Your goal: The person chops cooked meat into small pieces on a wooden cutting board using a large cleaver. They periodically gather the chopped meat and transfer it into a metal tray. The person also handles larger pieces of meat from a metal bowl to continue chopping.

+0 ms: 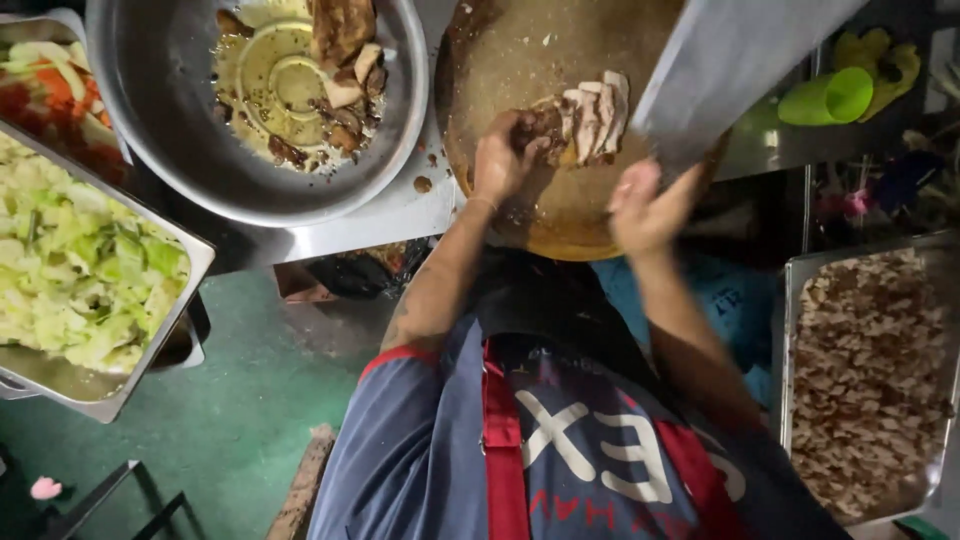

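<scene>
Grey-blue short-sleeved shirt, red sleeve trim, red apron straps, white lettering

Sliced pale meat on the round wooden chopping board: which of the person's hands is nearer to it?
Left. The left hand holds the sliced pale meat; the right hand is apart, gripping a broad steel cleaver.
</scene>
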